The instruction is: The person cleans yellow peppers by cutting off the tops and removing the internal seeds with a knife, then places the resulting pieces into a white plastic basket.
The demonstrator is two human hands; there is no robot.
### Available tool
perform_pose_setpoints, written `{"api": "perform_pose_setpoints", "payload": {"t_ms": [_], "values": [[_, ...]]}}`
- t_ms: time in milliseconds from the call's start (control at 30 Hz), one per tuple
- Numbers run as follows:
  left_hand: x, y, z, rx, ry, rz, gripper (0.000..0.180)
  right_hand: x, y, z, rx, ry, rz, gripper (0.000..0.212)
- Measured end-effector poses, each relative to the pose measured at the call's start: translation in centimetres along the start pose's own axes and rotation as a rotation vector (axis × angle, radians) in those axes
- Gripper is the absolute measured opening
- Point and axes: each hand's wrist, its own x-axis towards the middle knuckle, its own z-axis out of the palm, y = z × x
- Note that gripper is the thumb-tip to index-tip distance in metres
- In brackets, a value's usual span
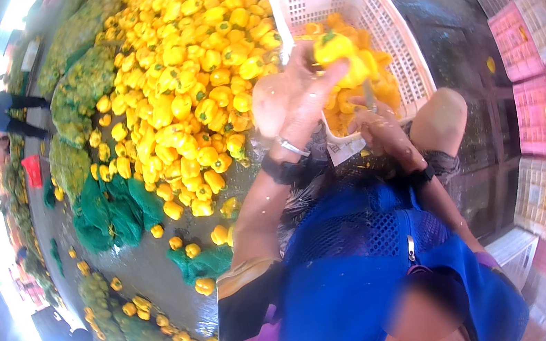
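Wet, dark floor [439,14] spreads around us, glossy where light catches it. Nearest is our blue mesh-fronted garment [348,257], and beyond it our bare knees flank a pale plastic crate [413,56], which seems set close so that both forearms reach over it easily. Our right hand [382,128] has its fingers curled tight around what looks like a small knife [368,93]; the handle is mostly hidden, and the blade points up toward the left hand. Our left hand [306,85] pinches a yellow bell pepper [334,49] between thumb and fingers, the green stem end up. We hold it over the crate, probably so that whatever drops lands on the orange-yellow pepper pieces [384,91] inside.

Beside the crate, to our left, lies a big heap of yellow peppers [181,65], apparently kept within arm's reach. Past it are crumpled green netting [108,211] and bulging mesh sacks [86,85]; to our right, pink and white crates [532,102] stand stacked, likely to save floor space. Farther left, we see someone's dark trouser legs [26,114].
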Motion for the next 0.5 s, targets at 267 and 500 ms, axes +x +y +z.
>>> {"api": "perform_pose_setpoints", "payload": {"t_ms": [267, 500], "values": [[-2.8, -6.5, -0.6, 0.542, -0.056, 0.236, 0.060, -3.4, -3.9, 1.9, 0.156, 0.129, -0.010, 0.026], [-6.0, -3.3, 0.3, 0.900, -0.012, 0.180, 0.051, -5.6, -3.5, 2.5, -0.129, 0.195, -0.255, 0.048]]}}
